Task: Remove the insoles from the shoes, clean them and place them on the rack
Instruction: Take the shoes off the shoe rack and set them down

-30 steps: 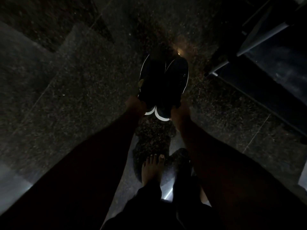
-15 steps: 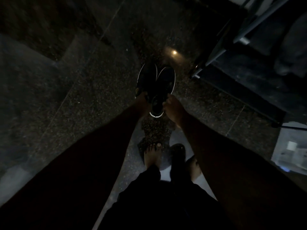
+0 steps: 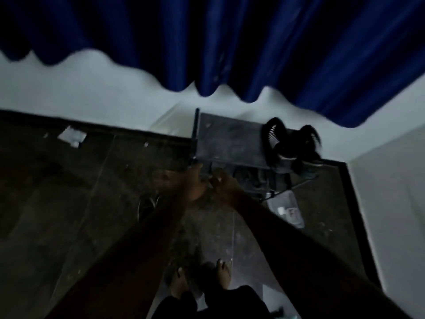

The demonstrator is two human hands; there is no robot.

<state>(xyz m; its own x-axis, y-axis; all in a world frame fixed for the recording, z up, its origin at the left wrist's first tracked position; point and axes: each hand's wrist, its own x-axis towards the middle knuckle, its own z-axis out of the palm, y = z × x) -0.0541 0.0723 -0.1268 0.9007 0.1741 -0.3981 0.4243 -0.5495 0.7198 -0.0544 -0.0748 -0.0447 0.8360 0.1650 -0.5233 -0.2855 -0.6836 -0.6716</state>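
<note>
Both hands were stretched out toward the front left corner of the rack [image 3: 230, 139], a dark shelf unit that stood against the white wall [image 3: 92, 88] under a blue curtain [image 3: 253, 42], with its long side running along that wall. The left hand [image 3: 184, 183] and the right hand [image 3: 222, 181] were close together, just at the front rail of the top shelf. Blur and dim light made it impossible to tell whether either was open, closed or holding anything, or whether they touched the rail. No insole could be made out. The shoes [image 3: 149, 204] appeared only as pale curved sole lines on the floor [image 3: 69, 203], partly hidden behind the left forearm. They lay to the left of the hands, nearer the person, and well apart from the rack's right end. Their long axis seemed to point roughly toward the wall, though that was uncertain. By this layout the left hand was the nearer one to them, so a reach for the shoes would mean drawing back and to the left rather than going forward. Another dark pair of footwear [image 3: 276, 139] sat on the right end of the top shelf, and a clear plastic container [image 3: 287, 207] rested on the floor by the rack's front right corner.
</note>
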